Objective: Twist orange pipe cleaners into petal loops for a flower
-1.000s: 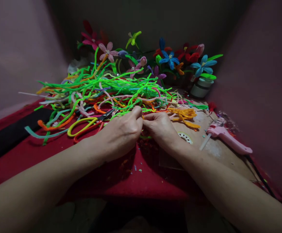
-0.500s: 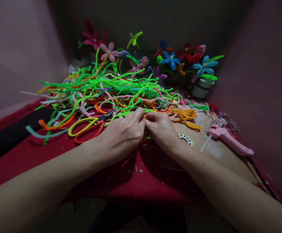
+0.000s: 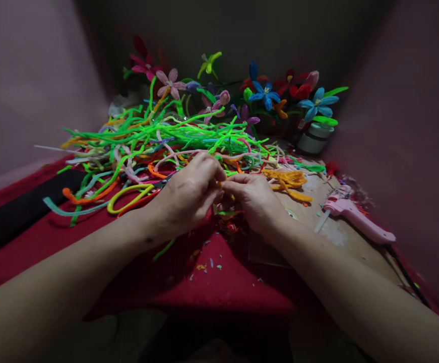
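My left hand [image 3: 189, 194] and my right hand [image 3: 255, 201] meet above the front of the table, fingers closed in a pinch. Between their fingertips shows a small bit of orange pipe cleaner [image 3: 220, 185]; most of it is hidden by the fingers. A green pipe cleaner end [image 3: 164, 249] pokes out below my left wrist. Scissors [image 3: 130, 195] with yellow and red handles lie beside my left hand, partly covered by it. To the right of my right fingers rests a bunch of orange pipe cleaners [image 3: 289, 182].
A tangled heap of mostly green pipe cleaners [image 3: 177, 133] spreads behind my hands. Pipe-cleaner flowers [image 3: 266, 95] stand at the back, near a small jar [image 3: 315, 138]. A pink glue gun [image 3: 359, 219] lies on a board [image 3: 340, 247] at right. Scraps dot the red cloth [image 3: 234, 282].
My left hand has turned and lifted slightly, its wrist shifting left over more of the scissors. My right hand moved little, now covering more of the white ring. A green end now shows below my left wrist.
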The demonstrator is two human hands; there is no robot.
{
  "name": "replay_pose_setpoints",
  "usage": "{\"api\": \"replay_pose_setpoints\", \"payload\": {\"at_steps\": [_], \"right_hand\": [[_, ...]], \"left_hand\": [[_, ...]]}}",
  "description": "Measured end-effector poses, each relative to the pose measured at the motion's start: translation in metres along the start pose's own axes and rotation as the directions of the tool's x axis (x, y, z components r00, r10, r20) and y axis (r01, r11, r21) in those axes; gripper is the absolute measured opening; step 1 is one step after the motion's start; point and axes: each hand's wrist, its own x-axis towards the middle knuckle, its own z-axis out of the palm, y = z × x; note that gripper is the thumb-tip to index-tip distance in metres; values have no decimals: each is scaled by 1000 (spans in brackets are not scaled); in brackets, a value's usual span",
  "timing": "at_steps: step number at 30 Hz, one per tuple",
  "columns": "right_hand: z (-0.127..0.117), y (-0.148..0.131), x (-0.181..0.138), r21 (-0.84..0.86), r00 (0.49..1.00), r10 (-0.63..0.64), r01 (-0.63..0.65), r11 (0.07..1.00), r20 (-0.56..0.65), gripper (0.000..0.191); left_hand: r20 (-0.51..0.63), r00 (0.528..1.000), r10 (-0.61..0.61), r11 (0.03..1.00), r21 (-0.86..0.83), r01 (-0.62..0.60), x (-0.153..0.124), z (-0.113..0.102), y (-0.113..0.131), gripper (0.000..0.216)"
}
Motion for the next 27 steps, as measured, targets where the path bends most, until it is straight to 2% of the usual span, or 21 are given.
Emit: {"api": "replay_pose_setpoints", "payload": {"at_steps": [2,5,6,8,9,11,13,18,22,24,27], "right_hand": [[0,-1,-1,-6,1000,8,-8,1000,-6,6],[0,-2,-1,-23,1000,-7,7,1000,-11,9],[0,-2,-1,-23,1000,-9,9,1000,-9,10],[-2,-2,1,-21,1000,-16,16,1000,6,11],[-2,-1,1,-23,1000,-23,24,999,14,11],[-4,-1,2,-22,999,-47,47,999,19,12],[-5,0,4,12,998,-55,54,998,29,12],[-6,3,5,118,990,30,-46,992,136,11],[-7,3,6,128,981,19,-45,991,195,13],[-8,2,6,101,982,-5,-15,995,190,13],[-8,-1,4,6,983,-117,117,993,140,18]], "left_hand": [[12,985,-170,974,-149,170,3,-1,-3,17],[161,903,-399,812,-396,430,7,-2,-7,30],[242,869,-431,740,-457,494,8,-3,-8,29],[409,812,-417,600,-548,583,10,-5,-8,21],[466,796,-386,545,-581,605,11,-5,-8,16],[503,790,-350,482,-627,613,12,-6,-7,9],[482,793,-372,468,-640,609,12,-5,-6,9],[448,784,-431,402,-682,611,9,-2,-8,15],[479,787,-388,311,-736,601,7,-1,-10,17],[486,798,-356,294,-752,590,7,-1,-11,19],[476,808,-347,335,-742,581,8,-1,-12,19]]}}
